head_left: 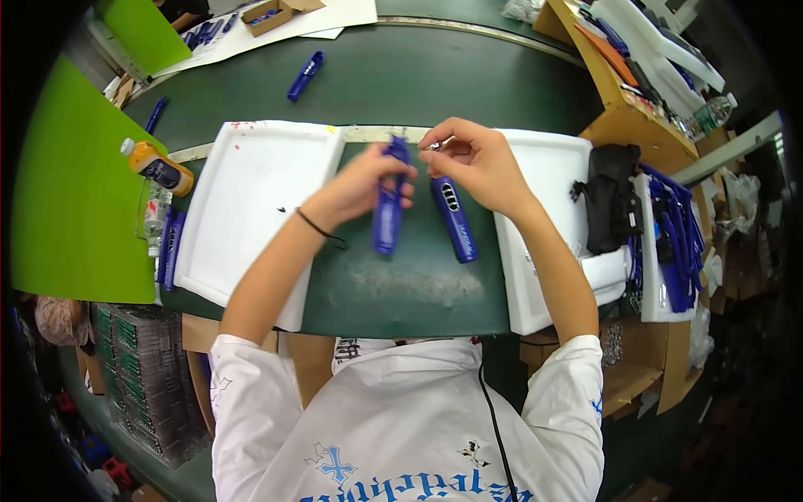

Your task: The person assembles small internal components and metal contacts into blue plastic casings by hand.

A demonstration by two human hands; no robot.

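Observation:
My left hand (363,186) is closed round a long blue plastic housing (387,219), held upright over the green table and slightly smeared by motion. My right hand (475,163) is raised beside its top end, thumb and fingers pinched on a small shiny metal piece (432,146). That piece is too small to name more exactly. Just below the right hand, a second blue housing (457,224) lies on the table, with a dark oval panel of silver-edged openings near its upper end. The two housings are apart.
White foam trays stand left (259,209) and right (548,151); a black pouch (615,197) rests by the right one. An orange drink bottle (159,167) stands far left. Another blue housing (306,77) lies beyond. Blue parts (676,243) fill a tray at right, below a wooden shelf (640,121).

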